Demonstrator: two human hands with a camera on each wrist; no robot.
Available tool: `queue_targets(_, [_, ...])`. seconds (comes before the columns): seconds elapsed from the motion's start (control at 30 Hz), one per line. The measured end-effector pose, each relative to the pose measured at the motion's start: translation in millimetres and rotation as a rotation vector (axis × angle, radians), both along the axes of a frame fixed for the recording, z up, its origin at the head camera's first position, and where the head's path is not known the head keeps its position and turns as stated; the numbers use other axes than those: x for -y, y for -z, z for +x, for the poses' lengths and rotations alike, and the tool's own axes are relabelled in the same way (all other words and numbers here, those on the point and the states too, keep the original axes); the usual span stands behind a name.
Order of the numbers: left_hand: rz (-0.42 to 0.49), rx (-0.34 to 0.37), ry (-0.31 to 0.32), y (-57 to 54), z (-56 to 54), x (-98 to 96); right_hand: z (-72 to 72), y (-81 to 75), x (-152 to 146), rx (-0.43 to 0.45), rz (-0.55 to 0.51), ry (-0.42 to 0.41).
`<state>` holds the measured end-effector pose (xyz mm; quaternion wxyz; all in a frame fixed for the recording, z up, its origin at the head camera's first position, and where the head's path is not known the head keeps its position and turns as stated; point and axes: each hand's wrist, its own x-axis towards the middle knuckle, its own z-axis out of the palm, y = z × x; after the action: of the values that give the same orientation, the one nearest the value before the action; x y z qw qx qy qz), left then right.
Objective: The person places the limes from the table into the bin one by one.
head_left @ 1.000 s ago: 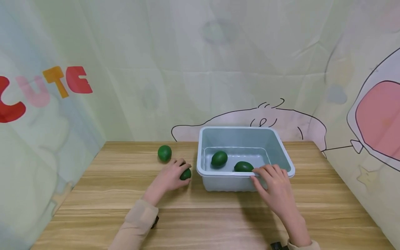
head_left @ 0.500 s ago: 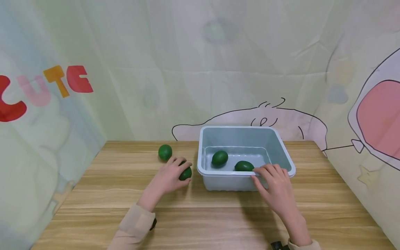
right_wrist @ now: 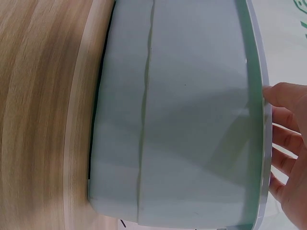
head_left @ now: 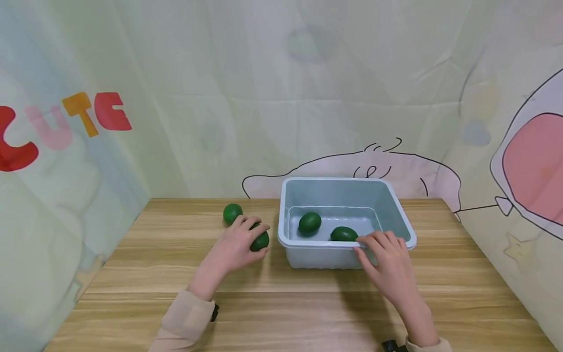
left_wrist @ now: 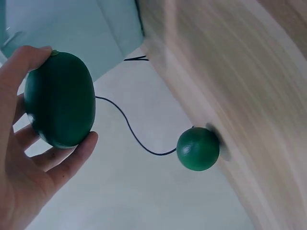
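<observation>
My left hand (head_left: 232, 243) holds a dark green lime (head_left: 260, 241) just left of the light blue plastic bin (head_left: 316, 244). In the left wrist view, the thumb lies at the stem end of this lime (left_wrist: 60, 100), and the fingers curl round its other side. A second lime (head_left: 231, 212) rests on the table behind the left hand, which partly covers it. My right hand (head_left: 389, 266) grips the bin's front rim near its right corner, thumb outside and fingers over the edge. Inside the bin lie two more limes, one at the left (head_left: 310, 223) and one near the front wall (head_left: 343, 234).
The wood-grain table (head_left: 281, 313) reaches back to a printed cloth backdrop (head_left: 246, 98). Similar cloth hangs along the left and right sides. The bin stands near the table's back edge, its walls rising around the limes in it.
My left hand has risen slightly with its lime and now overlaps the lime behind it. The right hand and the bin hold still.
</observation>
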<state>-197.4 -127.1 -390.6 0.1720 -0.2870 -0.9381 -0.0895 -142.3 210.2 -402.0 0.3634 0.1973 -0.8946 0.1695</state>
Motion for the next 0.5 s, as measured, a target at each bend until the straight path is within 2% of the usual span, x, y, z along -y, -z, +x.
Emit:
queue_targets(0.23, [-0.019, -0.035, -0.006, -9.9, 3.7, -0.2, 0.8, 0.1, 0, 0.012, -0.002, 0.003])
queue_targets(0.5, [-0.020, -0.115, 0.023, -17.6, 4.7, -0.8, 1.1, -0.2, 1, 0.005, -0.001, 0.001])
